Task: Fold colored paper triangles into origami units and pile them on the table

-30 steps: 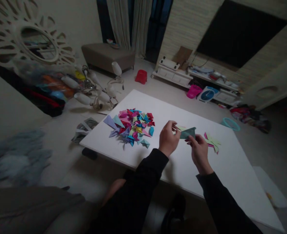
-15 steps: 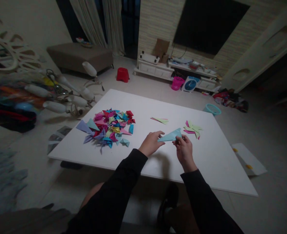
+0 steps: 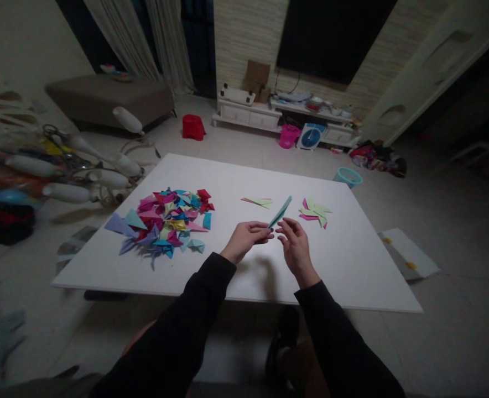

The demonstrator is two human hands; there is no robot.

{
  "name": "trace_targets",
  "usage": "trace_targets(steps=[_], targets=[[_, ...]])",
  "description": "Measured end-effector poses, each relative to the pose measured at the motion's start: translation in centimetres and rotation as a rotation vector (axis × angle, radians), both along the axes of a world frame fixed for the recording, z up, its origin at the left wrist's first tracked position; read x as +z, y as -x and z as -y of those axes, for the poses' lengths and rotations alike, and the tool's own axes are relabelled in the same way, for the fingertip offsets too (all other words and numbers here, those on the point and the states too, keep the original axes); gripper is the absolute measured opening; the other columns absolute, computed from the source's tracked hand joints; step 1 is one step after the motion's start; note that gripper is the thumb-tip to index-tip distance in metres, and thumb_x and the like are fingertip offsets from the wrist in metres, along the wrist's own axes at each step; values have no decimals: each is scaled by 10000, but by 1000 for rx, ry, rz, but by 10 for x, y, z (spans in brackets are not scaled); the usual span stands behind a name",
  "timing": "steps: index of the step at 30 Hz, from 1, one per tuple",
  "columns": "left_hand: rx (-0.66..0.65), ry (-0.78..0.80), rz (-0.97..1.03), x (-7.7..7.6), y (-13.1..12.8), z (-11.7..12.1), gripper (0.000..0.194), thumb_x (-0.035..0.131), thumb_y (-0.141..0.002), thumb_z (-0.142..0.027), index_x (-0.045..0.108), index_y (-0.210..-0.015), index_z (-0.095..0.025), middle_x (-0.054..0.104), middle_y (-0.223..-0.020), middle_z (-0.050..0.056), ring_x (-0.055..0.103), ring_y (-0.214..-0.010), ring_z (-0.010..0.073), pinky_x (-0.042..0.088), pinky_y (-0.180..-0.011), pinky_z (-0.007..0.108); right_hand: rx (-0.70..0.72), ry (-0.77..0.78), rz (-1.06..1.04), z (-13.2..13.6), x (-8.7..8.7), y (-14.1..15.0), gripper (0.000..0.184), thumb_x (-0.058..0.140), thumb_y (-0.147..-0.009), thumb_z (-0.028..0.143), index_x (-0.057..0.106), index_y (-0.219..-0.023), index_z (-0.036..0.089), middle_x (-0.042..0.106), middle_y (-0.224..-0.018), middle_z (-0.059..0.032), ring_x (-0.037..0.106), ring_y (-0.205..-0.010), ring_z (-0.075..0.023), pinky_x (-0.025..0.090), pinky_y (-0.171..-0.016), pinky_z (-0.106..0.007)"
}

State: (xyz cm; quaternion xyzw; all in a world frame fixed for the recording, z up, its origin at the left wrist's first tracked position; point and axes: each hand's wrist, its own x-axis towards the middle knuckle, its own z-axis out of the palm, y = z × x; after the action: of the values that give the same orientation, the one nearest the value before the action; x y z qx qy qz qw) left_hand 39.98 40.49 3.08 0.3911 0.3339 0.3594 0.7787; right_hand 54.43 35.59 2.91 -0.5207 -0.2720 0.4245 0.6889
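Observation:
A light-blue folded paper piece (image 3: 281,212) is pinched near its lower end by my left hand (image 3: 244,240). It stands tilted, narrow side toward me, its upper tip pointing away to the right. Beside it, my right hand (image 3: 297,249) has its fingers slightly apart; whether a fingertip touches the paper I cannot tell. Beyond the hands, a thin green and pink folded paper (image 3: 259,202) lies on the white table (image 3: 344,265). To its right rests a pinwheel-like green and pink paper shape (image 3: 316,211).
A heap of colourful folded papers (image 3: 173,218) covers the table's left part. A lamp with several white shades (image 3: 103,178) stands close to the left edge. Past the far edge are a red stool (image 3: 193,127), a pink basket (image 3: 288,136) and a blue basket (image 3: 348,177).
The light-blue paper has turned from lying broadside between both hands to standing on edge in my left hand. My right hand has let go of its wide end. The view has shifted right.

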Motion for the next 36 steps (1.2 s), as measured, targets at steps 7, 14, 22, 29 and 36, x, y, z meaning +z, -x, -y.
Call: trace_targets(steps=[7,14,22,29,36], targets=[[-28,-4,1,-1,5,7,491,918,-627,-329,686,-989,-91,769,-905,135,733,-875,201,553,-830,316,44,-6,109,2,-8,9,309,818,-705,394,688,-930,228,701,-856,1,639,-786,-153,420,-635,-259],[-70,-35,-21,4,9,3,503,920,-613,-359,686,-974,-99,769,-881,131,730,-861,204,544,-837,335,94,-41,48,-2,-6,15,342,836,-680,372,705,-963,232,728,-975,-32,659,-876,-185,493,-715,-302],[-73,-33,-15,3,11,3,514,917,-618,-370,657,-970,-99,771,-894,143,734,-891,217,539,-826,330,61,-37,11,-3,-4,19,338,854,-634,355,688,-900,227,684,-819,8,632,-764,-156,495,-701,-299],[-118,-42,-4,4,13,7,527,921,-611,-368,657,-978,-98,770,-882,136,731,-896,216,540,-855,355,77,-44,28,1,-4,23,301,838,-666,355,691,-897,229,709,-870,-5,655,-808,-170,511,-747,-325],[-73,-57,-18,3,11,5,508,924,-605,-351,661,-960,-100,768,-843,133,737,-855,221,551,-830,353,44,-34,37,-1,-5,23,315,859,-657,339,711,-904,214,733,-883,-25,675,-839,-186,515,-746,-325]])
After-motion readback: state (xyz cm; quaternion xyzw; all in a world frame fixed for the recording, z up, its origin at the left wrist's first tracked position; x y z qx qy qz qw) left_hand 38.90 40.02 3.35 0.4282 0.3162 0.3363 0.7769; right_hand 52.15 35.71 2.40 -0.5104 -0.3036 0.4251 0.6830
